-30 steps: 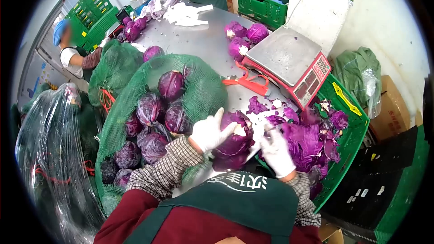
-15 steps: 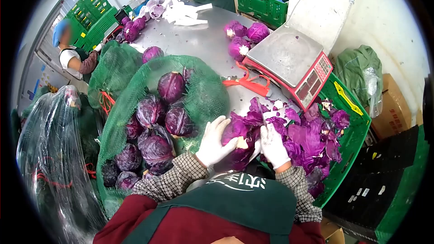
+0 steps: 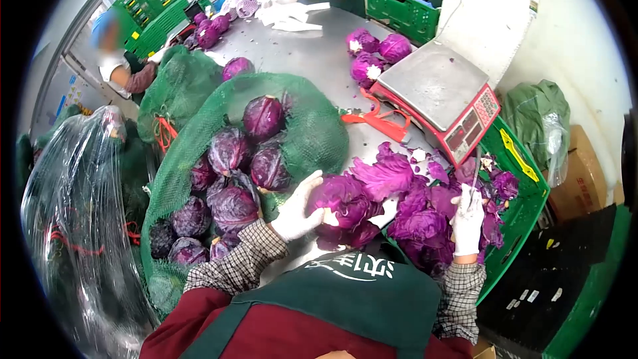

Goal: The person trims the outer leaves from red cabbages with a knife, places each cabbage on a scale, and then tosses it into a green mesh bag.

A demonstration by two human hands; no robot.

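in the head view, the person's white-gloved left hand (image 3: 296,211) has its grip on the near-left side of a round purple cabbage (image 3: 339,207), fingers spread along the side and thumb by the pale stem end. the cabbage is low in front of the dark green apron (image 3: 352,282), beside a green plastic crate (image 3: 515,252) heaped with loose purple leaves (image 3: 419,223). a broad ruffled purple leaf (image 3: 385,171) spreads at its far-right edge; whether it is attached, one cannot tell.

the white-gloved right hand (image 3: 467,226) is above the heap, its grip closed on a slim metal tool (image 3: 475,167) that points away from the body, well apart from the left fingers.

for good handling, the left palm should brace the head firmly without crushing it, the thumb should stay clear of the tool's path, and any tool stroke should be short and shallow, directed away from the bracing fingers.
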